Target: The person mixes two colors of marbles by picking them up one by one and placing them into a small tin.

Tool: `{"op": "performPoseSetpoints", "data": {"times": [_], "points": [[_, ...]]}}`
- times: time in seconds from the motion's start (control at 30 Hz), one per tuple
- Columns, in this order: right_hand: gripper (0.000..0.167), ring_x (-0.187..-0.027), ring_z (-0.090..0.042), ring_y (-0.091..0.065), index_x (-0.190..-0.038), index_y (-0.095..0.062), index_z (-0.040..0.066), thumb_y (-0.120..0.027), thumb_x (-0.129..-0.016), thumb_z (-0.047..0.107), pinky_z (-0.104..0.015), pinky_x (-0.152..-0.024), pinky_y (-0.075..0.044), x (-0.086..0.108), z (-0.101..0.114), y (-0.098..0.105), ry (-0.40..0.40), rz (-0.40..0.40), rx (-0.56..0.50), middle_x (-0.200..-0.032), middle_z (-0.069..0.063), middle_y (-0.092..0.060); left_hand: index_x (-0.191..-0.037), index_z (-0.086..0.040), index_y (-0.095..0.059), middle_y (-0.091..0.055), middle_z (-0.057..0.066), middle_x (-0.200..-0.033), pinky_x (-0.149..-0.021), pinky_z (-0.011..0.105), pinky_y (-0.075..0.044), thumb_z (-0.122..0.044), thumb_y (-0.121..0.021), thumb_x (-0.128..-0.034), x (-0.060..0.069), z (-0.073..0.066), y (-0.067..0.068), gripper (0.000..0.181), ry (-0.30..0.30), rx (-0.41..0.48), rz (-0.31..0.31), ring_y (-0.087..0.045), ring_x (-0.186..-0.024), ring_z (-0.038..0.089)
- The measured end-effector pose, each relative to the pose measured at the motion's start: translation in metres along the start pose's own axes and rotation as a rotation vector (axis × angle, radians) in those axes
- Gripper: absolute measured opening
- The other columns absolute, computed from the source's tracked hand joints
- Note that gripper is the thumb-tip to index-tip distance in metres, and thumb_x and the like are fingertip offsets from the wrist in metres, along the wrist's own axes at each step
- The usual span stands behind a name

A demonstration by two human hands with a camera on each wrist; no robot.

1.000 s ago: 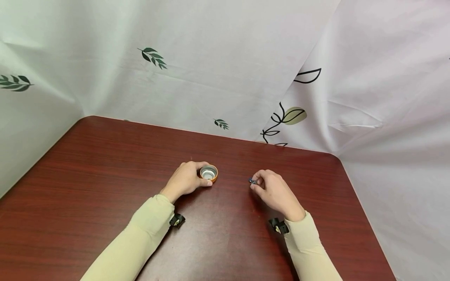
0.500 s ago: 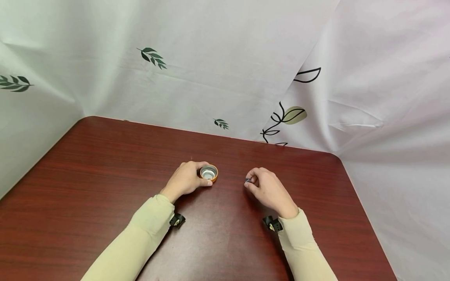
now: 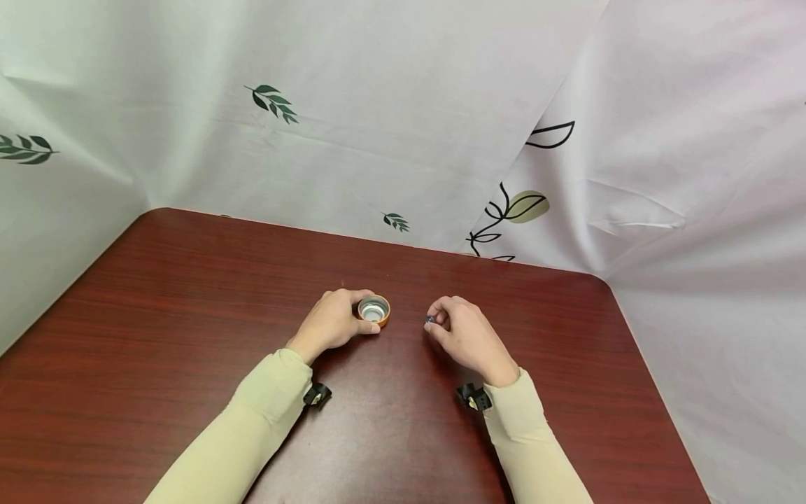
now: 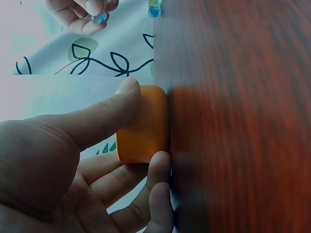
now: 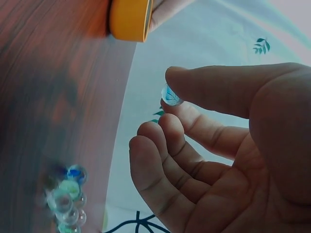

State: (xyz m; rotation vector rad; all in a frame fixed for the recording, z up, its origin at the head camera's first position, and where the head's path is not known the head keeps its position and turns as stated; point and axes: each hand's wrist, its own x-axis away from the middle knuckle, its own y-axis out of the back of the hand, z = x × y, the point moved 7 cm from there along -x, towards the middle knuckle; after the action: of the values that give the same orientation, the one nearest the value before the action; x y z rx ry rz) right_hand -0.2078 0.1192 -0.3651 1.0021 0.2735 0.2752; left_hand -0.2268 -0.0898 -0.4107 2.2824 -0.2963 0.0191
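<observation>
My left hand (image 3: 332,322) grips a small round orange container (image 4: 143,126) that stands on the table, thumb on one side and fingers on the other. From above, the container's silvery inside (image 3: 373,313) shows through its open top. To the right of it, my right hand (image 3: 469,339) pinches a clear marble (image 5: 170,95) with blue in it between thumb and index finger. In the right wrist view this marble is held off the tabletop, while the other fingers are curled beneath. A gap separates the right hand from the container.
Several loose glass marbles (image 5: 68,201), clear, green and blue, lie together on the table; the right hand hides them in the head view. The dark red wooden table (image 3: 208,280) meets a white curtain (image 3: 403,126) with leaf prints at the back and sides.
My right hand has moved left, closer to the container, with the marble between its fingers. The left hand and container have stayed in place.
</observation>
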Motion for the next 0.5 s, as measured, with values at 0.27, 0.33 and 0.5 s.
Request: {"op": "performPoseSetpoints", "data": {"times": [0.27, 0.33, 0.5], "points": [[0.007, -0.077, -0.013, -0.053, -0.091, -0.067, 0.016, -0.073, -0.090, 0.013, -0.031, -0.071, -0.046, -0.006, 0.006, -0.006, 0.003, 0.005, -0.012, -0.084, 0.005, -0.057, -0.138, -0.018, -0.063, -0.072, 0.003, -0.107, -0.093, 0.044, -0.049, -0.030, -0.086, -0.0808, 0.000, -0.001, 0.000, 0.063, -0.002, -0.009, 0.000, -0.059, -0.114, 0.032], [0.007, -0.077, -0.013, -0.053, -0.092, -0.067, 0.016, -0.073, -0.090, 0.013, -0.031, -0.071, -0.046, -0.007, 0.008, -0.008, 0.010, 0.006, -0.018, -0.084, 0.005, -0.057, -0.138, -0.018, -0.064, -0.072, 0.003, -0.108, -0.092, 0.044, -0.049, -0.030, -0.086, -0.0809, 0.000, -0.001, 0.000, 0.063, -0.002, -0.007, -0.002, -0.060, -0.114, 0.031], [0.006, -0.077, -0.012, -0.053, -0.092, -0.067, 0.016, -0.072, -0.091, 0.013, -0.031, -0.070, -0.047, -0.011, 0.012, -0.011, 0.022, 0.008, -0.028, -0.084, 0.005, -0.057, -0.138, -0.018, -0.064, -0.072, 0.004, -0.109, -0.092, 0.044, -0.049, -0.031, -0.086, -0.0808, 0.000, -0.002, 0.001, 0.063, -0.006, -0.013, -0.003, -0.061, -0.112, 0.030]]}}
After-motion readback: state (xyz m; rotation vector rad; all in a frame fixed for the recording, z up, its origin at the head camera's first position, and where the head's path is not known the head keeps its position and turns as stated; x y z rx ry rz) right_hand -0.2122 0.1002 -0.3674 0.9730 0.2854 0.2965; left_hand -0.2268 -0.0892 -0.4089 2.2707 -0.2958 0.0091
